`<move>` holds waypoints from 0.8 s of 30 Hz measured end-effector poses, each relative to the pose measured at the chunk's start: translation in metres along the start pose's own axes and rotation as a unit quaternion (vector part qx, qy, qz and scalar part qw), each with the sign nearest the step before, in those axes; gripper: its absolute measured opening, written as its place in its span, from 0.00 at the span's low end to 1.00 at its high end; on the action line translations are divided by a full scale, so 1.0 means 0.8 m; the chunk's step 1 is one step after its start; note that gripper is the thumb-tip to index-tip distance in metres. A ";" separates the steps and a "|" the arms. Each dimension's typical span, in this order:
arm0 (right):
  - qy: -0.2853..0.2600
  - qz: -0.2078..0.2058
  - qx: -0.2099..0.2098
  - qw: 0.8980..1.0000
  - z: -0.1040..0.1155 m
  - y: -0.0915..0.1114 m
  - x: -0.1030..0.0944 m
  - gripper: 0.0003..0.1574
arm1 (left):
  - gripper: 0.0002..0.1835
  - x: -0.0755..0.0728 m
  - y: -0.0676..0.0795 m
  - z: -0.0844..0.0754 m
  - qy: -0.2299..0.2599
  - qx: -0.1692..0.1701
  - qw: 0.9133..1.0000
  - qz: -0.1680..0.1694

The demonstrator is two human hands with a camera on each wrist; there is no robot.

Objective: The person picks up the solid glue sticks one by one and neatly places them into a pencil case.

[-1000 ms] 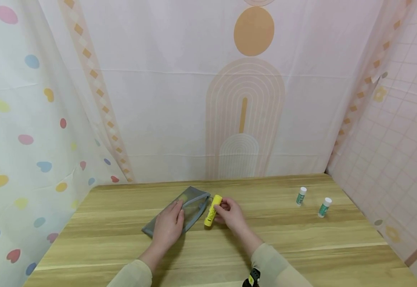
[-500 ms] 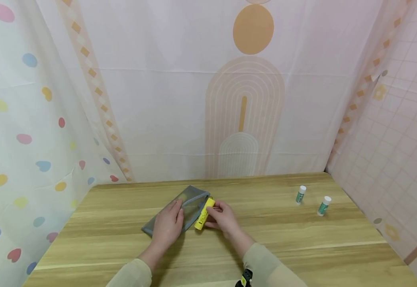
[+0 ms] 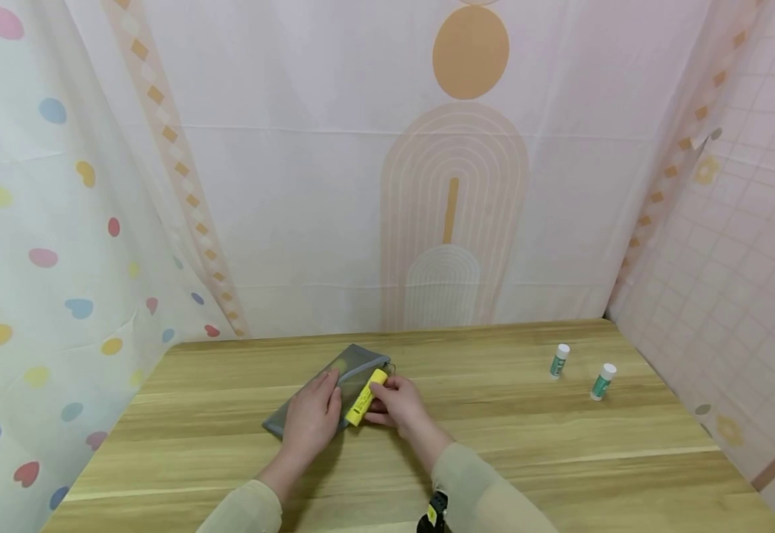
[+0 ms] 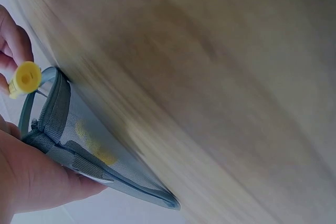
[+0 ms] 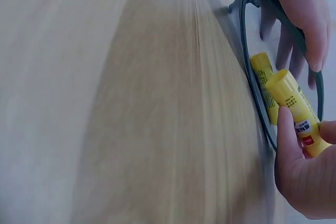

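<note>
Yellow tube (image 3: 366, 400) — in right hand (image 3: 400, 406)

A pale wood-grained tabletop (image 3: 527, 429) is bearing a grey mesh pouch (image 3: 355, 358), which is resting aslant; farther right, one white-capped tube (image 3: 558, 363) and a second white-capped tube (image 3: 602, 384) are standing upright, well apart from it.
</note>
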State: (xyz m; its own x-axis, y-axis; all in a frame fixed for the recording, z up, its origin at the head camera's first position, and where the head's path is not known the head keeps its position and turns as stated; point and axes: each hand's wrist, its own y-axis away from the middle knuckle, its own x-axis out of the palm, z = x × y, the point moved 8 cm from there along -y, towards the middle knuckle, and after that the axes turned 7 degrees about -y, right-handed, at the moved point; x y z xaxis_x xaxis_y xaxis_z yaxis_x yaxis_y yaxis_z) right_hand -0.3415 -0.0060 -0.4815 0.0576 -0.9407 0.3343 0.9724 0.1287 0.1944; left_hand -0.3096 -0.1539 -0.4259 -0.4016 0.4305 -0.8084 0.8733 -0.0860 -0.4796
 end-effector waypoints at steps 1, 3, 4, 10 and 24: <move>0.001 -0.003 0.003 1.000 0.000 0.000 0.001 0.20 | 0.20 0.000 0.000 0.000 0.000 0.001 1.000 0.000; 0.004 -0.007 0.008 1.000 -0.001 -0.002 0.004 0.24 | 0.20 0.000 0.000 0.000 0.000 0.001 1.000 -0.001; 0.006 -0.009 0.009 1.000 -0.001 -0.002 0.006 0.25 | 0.20 -0.001 0.000 0.000 0.000 0.001 1.000 -0.001; 0.011 -0.025 0.021 0.999 -0.006 -0.009 0.009 0.23 | 0.20 -0.001 0.000 -0.001 0.000 0.001 1.000 -0.001; 0.035 -0.052 0.039 0.997 -0.009 -0.021 0.014 0.19 | 0.20 0.000 0.000 -0.001 -0.005 -0.002 1.000 0.007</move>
State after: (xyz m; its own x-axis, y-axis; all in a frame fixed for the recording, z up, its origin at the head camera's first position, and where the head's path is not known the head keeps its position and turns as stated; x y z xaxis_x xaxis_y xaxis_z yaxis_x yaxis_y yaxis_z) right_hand -0.3556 -0.0212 -0.4876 -0.0238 -0.9692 0.2449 0.9536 0.0515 0.2966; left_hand -0.3093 -0.1531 -0.4261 -0.3927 0.4206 -0.8178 0.8794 -0.0886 -0.4679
